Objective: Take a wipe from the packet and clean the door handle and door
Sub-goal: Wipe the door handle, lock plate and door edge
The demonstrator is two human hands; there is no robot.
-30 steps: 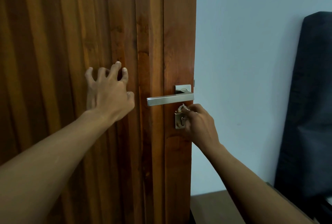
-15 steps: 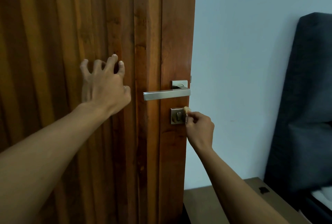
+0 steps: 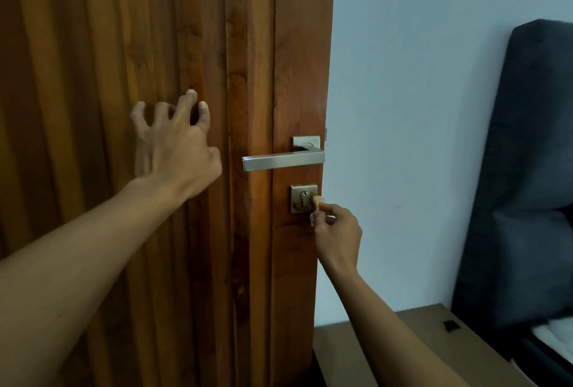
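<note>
My right hand (image 3: pixel 338 228) is pinching the wipe (image 3: pixel 317 200), bunched into a small wad between thumb and fingertips, and the wad touches the right edge of the lock plate (image 3: pixel 302 198) beside the keyhole. From that hand the door handle (image 3: pixel 283 161) lies at about 11 o'clock, just above the plate and close by. Its long axis runs flat, from 3 to 9 o'clock: the pivot end sits under the square rose at the 3 o'clock side, near the door's edge, and the free tip points to 9 o'clock, toward my left hand (image 3: pixel 176 151). That hand grips nothing. Its fingers are spread and bent, with the tips propped on the grooved face of the door (image 3: pixel 93 76), and the lever's tip lies at its 3 o'clock, near but apart. So the wiping hand is the nearer one to the lever's pivot end, and I judge the natural stroke goes up from the plate and then sideways toward 9 o'clock along the bar, while the left hand steadies the door against the push. The packet is not in view. The pale wall (image 3: pixel 418 107) fills the 3 o'clock side, with a dark headboard (image 3: pixel 533 169) beyond it.
</note>
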